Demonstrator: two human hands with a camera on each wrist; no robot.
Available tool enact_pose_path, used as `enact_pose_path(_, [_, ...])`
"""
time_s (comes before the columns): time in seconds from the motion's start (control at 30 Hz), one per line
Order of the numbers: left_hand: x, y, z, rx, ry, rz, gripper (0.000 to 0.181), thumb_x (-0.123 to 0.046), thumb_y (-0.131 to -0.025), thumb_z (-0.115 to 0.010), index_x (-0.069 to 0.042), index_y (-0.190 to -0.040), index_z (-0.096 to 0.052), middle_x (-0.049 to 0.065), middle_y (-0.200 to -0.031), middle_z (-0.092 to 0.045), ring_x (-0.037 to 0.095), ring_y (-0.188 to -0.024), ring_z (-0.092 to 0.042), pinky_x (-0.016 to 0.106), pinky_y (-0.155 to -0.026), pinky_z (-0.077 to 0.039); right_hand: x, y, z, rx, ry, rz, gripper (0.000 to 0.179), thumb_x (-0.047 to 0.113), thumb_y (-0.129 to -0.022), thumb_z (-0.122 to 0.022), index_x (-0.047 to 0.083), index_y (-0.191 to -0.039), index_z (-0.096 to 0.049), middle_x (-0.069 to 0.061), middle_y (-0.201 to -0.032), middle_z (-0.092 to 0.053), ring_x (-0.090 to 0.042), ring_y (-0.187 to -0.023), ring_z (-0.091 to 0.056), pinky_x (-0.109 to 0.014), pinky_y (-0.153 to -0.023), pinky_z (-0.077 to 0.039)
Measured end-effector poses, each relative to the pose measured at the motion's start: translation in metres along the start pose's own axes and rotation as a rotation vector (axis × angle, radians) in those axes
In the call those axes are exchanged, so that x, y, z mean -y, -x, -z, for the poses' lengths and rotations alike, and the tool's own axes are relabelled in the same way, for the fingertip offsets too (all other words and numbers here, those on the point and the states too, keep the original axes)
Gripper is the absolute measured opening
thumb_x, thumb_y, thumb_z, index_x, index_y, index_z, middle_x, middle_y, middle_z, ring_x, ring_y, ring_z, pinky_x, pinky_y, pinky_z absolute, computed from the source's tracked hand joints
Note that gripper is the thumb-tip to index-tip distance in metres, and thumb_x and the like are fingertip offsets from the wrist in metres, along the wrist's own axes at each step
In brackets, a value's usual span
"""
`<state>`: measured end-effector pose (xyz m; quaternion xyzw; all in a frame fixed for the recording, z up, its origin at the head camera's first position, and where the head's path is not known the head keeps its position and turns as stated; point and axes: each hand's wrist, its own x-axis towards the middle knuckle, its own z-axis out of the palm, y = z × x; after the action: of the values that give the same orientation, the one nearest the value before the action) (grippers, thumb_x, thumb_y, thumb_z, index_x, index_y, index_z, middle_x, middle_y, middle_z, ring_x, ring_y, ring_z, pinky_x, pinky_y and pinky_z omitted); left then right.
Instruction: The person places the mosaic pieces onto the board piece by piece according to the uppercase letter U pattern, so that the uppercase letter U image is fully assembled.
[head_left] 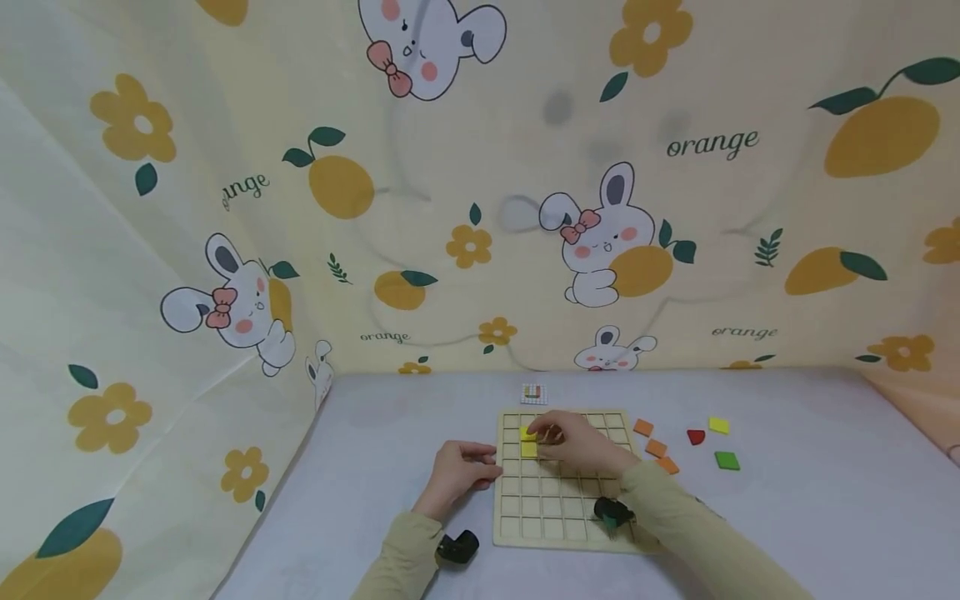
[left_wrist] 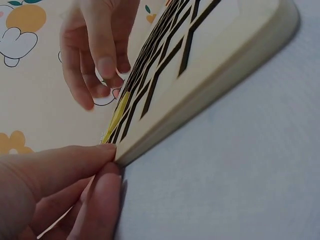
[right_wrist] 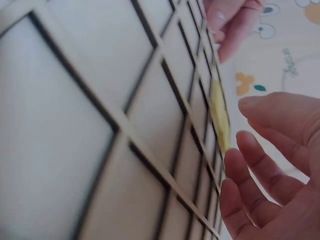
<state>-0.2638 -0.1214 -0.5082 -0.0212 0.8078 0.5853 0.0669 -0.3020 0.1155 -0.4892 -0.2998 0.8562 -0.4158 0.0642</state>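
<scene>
While one patterned backdrop (head_left: pixel 510 142), printed with rabbits, flowers and oranges, takes up most of the head view, one pale tabletop (head_left: pixel 322 467) runs across the lower part of the frame. One square grid board (head_left: pixel 542 507) lies flat on it, right of centre at the bottom. Two sleeves (head_left: pixel 697 525), pale green, enter from the lower edge. The right hand (head_left: pixel 581 442) is over the upper part of the board, fingers loosely bent, with visible space between thumb and fingers and no item held; its fingertips are at the yellow pieces, contact not determinable. The left hand (head_left: pixel 457 475) is at the board's left edge, part open, thumb and forefinger touching that edge. Two black wrist devices (head_left: pixel 458 547) are noted, one at each wrist. One small printed card (head_left: pixel 533 394) lies just beyond the board's far edge. Two yellow tiles (head_left: pixel 528 450) are on the board, upper left, one directly above the other. Six loose tiles lie right of the board: three orange tiles (head_left: pixel 656 448), one green tile (head_left: pixel 727 460), one yellow tile (head_left: pixel 718 425) and one red tile (head_left: pixel 696 437) with a curved side.
</scene>
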Motion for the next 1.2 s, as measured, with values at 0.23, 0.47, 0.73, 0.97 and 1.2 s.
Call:
enact_pose_path(0.23, [0.001,0.000,0.000,-0.010,-0.013,-0.008,0.033,0.000,-0.073,-0.079,-0.003,-0.105,-0.071,0.004,-0.082,-0.064,0.011,-0.062,-0.062,0.025,-0.056,-0.056,0.005,0.023,0.038,-0.066,0.019,0.063,0.027,0.006,-0.089,-0.066,0.002,-0.116,-0.063,-0.013,-0.106,-0.062,-0.026,-0.092,-0.057,-0.034,-0.076,-0.050])
enact_pose_path(0.47, [0.003,0.000,0.000,-0.015,-0.009,-0.012,0.033,0.000,-0.073,-0.080,-0.002,-0.105,-0.071,0.005,-0.081,-0.064,0.012,-0.061,-0.063,0.026,-0.056,-0.056,-0.016,0.053,0.081,-0.191,0.099,-0.014,0.031,0.011,-0.089,-0.069,0.007,-0.119,-0.062,-0.013,-0.113,-0.063,-0.030,-0.103,-0.056,-0.046,-0.084,-0.048])
enact_pose_path(0.73, [0.003,0.000,-0.001,-0.016,-0.005,-0.011,0.032,0.000,-0.072,-0.080,-0.003,-0.104,-0.072,0.004,-0.081,-0.064,0.011,-0.061,-0.063,0.026,-0.056,-0.056,-0.049,0.097,0.127,-0.218,0.174,-0.209,0.039,0.019,-0.088,-0.071,0.005,-0.123,-0.060,-0.014,-0.118,-0.062,-0.036,-0.111,-0.051,-0.051,-0.089,-0.045])
enact_pose_path(0.97, [0.003,0.000,-0.002,-0.015,0.009,-0.011,0.033,0.001,-0.072,-0.080,-0.001,-0.104,-0.071,0.005,-0.082,-0.065,0.011,-0.061,-0.063,0.026,-0.056,-0.056,-0.077,0.131,0.151,-0.240,0.213,-0.307,0.041,0.016,-0.089,-0.068,0.001,-0.126,-0.057,-0.020,-0.119,-0.060,-0.039,-0.111,-0.049,-0.053,-0.089,-0.045])
enact_pose_path(1.2, [0.003,0.001,-0.002,-0.018,0.005,-0.015,0.033,0.001,-0.072,-0.080,-0.001,-0.104,-0.071,0.004,-0.081,-0.065,0.011,-0.060,-0.062,0.026,-0.055,-0.056,-0.095,0.152,0.162,-0.221,0.203,-0.340,0.044,0.015,-0.087,-0.071,-0.001,-0.125,-0.057,-0.022,-0.118,-0.058,-0.041,-0.108,-0.048,-0.055,-0.087,-0.047])
